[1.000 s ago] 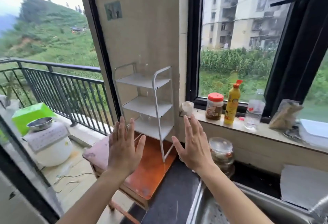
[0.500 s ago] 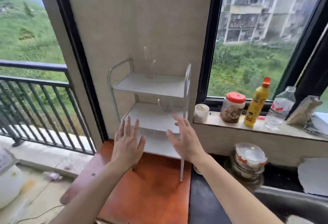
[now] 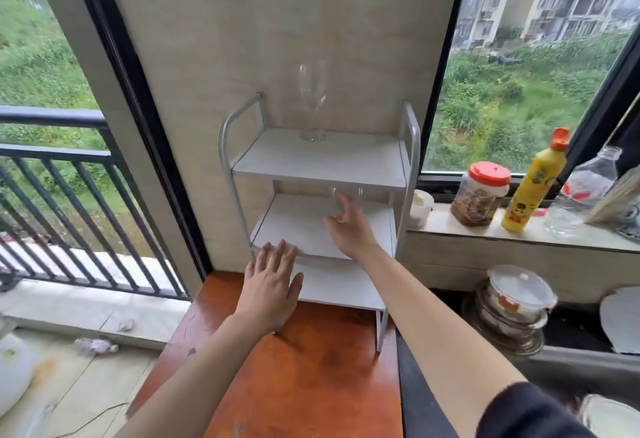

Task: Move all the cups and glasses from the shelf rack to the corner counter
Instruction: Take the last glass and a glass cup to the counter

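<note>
A white three-tier shelf rack (image 3: 318, 163) stands on a red-brown table against the wall. A tall clear glass (image 3: 312, 101) stands upright at the back of its top tier. A short clear glass (image 3: 341, 200) sits on the middle tier, partly hidden under the top shelf. My right hand (image 3: 348, 226) reaches onto the middle tier, fingers apart, its fingertips at that short glass; no grip shows. My left hand (image 3: 272, 288) hovers open in front of the bottom tier, holding nothing.
The window ledge (image 3: 519, 236) to the right carries a small white cup (image 3: 420, 207), a red-lidded jar (image 3: 483, 193), a yellow bottle (image 3: 535, 184) and a clear plastic bottle (image 3: 581, 195). Stacked lidded bowls (image 3: 516, 302) stand on the dark counter. A balcony railing (image 3: 69, 202) is at the left.
The view has closed in on the rack. My right hand has moved forward onto the middle tier up to the short glass. My left hand stays open, low in front of the rack.
</note>
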